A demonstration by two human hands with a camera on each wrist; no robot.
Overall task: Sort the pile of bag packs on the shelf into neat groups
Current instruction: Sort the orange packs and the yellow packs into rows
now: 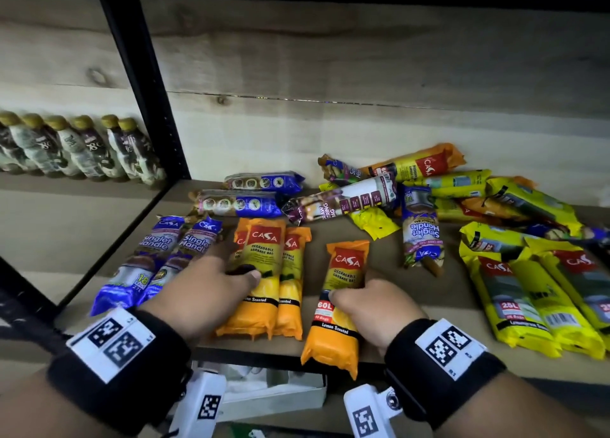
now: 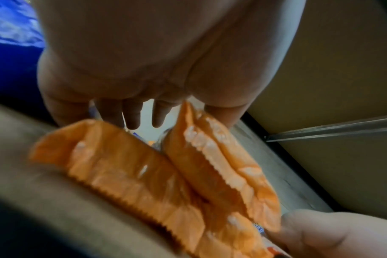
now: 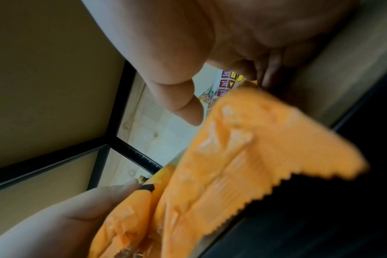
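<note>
On the wooden shelf (image 1: 379, 272), my right hand (image 1: 355, 284) grips one orange Casa garbage-bag pack (image 1: 343, 309) round its middle, its lower end past the front edge. In the right wrist view that orange pack (image 3: 243, 157) lies between thumb and fingers. My left hand (image 1: 237, 262) rests on a row of orange packs (image 1: 280, 282), thumb across the top, fingers straight along their left side. The left wrist view shows those orange packs' ends (image 2: 144, 174) under the hand. Blue Singlet Handle packs (image 1: 158, 259) lie left of them, yellow packs (image 1: 534, 299) at the right.
A mixed pile of packs (image 1: 412, 190) lies at the back of the shelf, with two blue packs (image 1: 251, 193) set apart behind the orange row. A black upright post (image 1: 145, 91) bounds the bay on the left; bottles (image 1: 82, 147) stand beyond. A white box (image 1: 274, 391) sits below.
</note>
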